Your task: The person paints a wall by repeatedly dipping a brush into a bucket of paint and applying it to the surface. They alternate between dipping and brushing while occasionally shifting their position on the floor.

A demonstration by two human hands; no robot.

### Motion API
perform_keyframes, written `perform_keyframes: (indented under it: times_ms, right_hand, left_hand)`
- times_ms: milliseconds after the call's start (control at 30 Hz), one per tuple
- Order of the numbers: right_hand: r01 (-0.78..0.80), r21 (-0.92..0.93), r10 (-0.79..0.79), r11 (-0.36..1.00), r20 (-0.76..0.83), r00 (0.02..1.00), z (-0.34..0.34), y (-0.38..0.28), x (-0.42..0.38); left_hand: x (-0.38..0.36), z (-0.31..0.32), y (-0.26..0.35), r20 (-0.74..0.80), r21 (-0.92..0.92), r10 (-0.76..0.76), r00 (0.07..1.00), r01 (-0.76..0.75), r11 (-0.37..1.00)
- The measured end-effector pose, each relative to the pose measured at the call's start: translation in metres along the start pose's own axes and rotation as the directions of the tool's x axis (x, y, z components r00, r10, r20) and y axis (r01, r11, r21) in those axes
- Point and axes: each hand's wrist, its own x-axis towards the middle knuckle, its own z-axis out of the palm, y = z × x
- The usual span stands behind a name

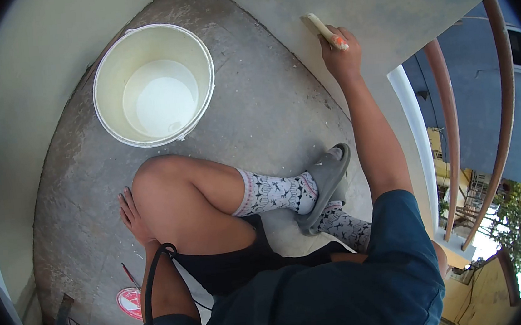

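Note:
My right hand (346,57) is closed around a paintbrush (325,29) with a pale handle and an orange-marked end. The brush's far end meets the pale wall (383,0) on the right; its bristles are hard to make out. Beside my bent knee, my left hand (133,222) has its fingers stretched out and holds nothing. A large white bucket (109,83) stands on the floor ahead of me, with white liquid (161,103) like paint at the bottom.
Grey concrete floor (254,94) narrows to a corner between two walls. A red and white round lid (130,302) lies near my left forearm, with a thin tool beside it. A black cable (151,292) crosses that arm. Reddish railing bars (447,113) stand at right.

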Motion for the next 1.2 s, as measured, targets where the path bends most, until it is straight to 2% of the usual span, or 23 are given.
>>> perform_keyframes:
  times_ms: [33, 100, 167, 233, 267, 300, 367, 500, 567, 600, 667, 700, 767, 867, 900, 1000, 1033, 1100, 1200]
  right_hand:
    - [0.002, 0.002, -0.002, 1.0, 0.014, 1.0, -0.012, -0.004, 0.007]
    - [-0.057, 0.02, 0.06, 0.998, -0.179, 0.982, -0.035, -0.013, 0.014]
    - [-0.074, 0.031, 0.078, 0.997, -0.205, 0.976, -0.034, -0.014, 0.008]
    - [0.116, 0.019, -0.104, 0.993, -0.307, 0.946, -0.017, -0.023, -0.002]
    - [0.124, 0.053, -0.114, 0.991, -0.172, 0.979, -0.013, -0.031, -0.009]
    - [0.191, 0.069, -0.184, 0.979, -0.101, 0.978, 0.008, -0.024, -0.018]
    - [0.164, 0.041, -0.167, 0.986, 0.094, 0.981, 0.027, -0.021, -0.017]
    - [0.099, -0.024, -0.098, 0.995, 0.057, 0.994, 0.012, -0.006, 0.017]
    - [0.075, -0.071, -0.084, 0.995, -0.136, 0.987, -0.025, -0.014, 0.036]
    - [0.077, -0.071, -0.086, 0.995, -0.131, 0.988, -0.036, -0.016, 0.035]
    - [-0.02, -0.034, 0.009, 0.999, -0.291, 0.957, -0.053, -0.021, 0.03]
    - [-0.021, -0.035, 0.01, 0.999, -0.294, 0.956, -0.054, -0.025, 0.023]
    - [0.003, 0.018, 0.001, 1.0, -0.206, 0.978, -0.04, -0.031, -0.002]
    - [0.134, 0.043, -0.136, 0.99, 0.054, 0.989, -0.002, -0.006, -0.029]
    - [0.129, 0.036, -0.13, 0.991, 0.05, 0.99, -0.007, 0.0, -0.026]
    - [0.055, -0.034, -0.059, 0.998, -0.114, 0.992, -0.046, 0.006, 0.002]
    - [0.053, -0.032, -0.056, 0.998, -0.099, 0.994, -0.061, 0.006, 0.008]
    - [0.02, -0.071, -0.042, 0.997, -0.33, 0.943, -0.081, 0.01, 0.015]
    - [-0.032, -0.022, 0.022, 0.999, -0.36, 0.933, -0.085, -0.01, 0.003]
  left_hand:
    - [-0.002, -0.002, 0.001, 0.014, -0.001, -0.001, 1.0, 0.001, 1.0]
    - [-0.001, -0.006, 0.0, 0.045, -0.027, -0.01, 0.999, 0.011, 1.0]
    - [-0.002, -0.008, 0.001, 0.043, -0.025, -0.01, 0.999, 0.011, 1.0]
    - [0.001, -0.007, 0.001, 0.026, -0.021, -0.004, 1.0, 0.004, 1.0]
    - [0.0, -0.006, 0.001, 0.033, -0.019, -0.008, 0.999, 0.008, 1.0]
    - [0.0, -0.006, 0.0, 0.039, -0.018, -0.013, 0.999, 0.014, 1.0]
    - [0.0, -0.007, 0.001, 0.038, -0.024, -0.017, 0.999, 0.017, 1.0]
    - [0.002, -0.008, 0.002, 0.031, -0.058, -0.013, 0.999, 0.014, 0.998]
    - [0.002, -0.012, 0.004, 0.023, -0.077, -0.014, 1.0, 0.015, 0.997]
    - [0.002, -0.014, 0.005, 0.006, -0.092, -0.013, 1.0, 0.014, 0.996]
    - [0.001, -0.013, 0.005, 0.021, -0.088, -0.02, 1.0, 0.022, 0.996]
    - [0.002, -0.013, 0.004, 0.033, -0.081, -0.022, 0.999, 0.024, 0.996]
    - [0.002, -0.01, 0.002, 0.039, -0.068, -0.02, 0.999, 0.023, 0.997]
    - [0.0, -0.008, 0.003, 0.021, -0.05, -0.012, 1.0, 0.013, 0.999]
    - [0.001, -0.007, 0.002, -0.005, -0.039, -0.003, 1.0, 0.003, 0.999]
    - [0.0, -0.001, 0.0, -0.004, -0.014, -0.003, 1.0, 0.003, 1.0]
    - [-0.004, -0.002, 0.0, 0.011, -0.013, 0.0, 1.0, 0.0, 1.0]
    - [-0.001, -0.003, 0.0, 0.052, 0.003, -0.017, 0.998, 0.017, 1.0]
    - [-0.001, -0.003, 0.0, 0.017, 0.002, -0.007, 1.0, 0.007, 1.0]
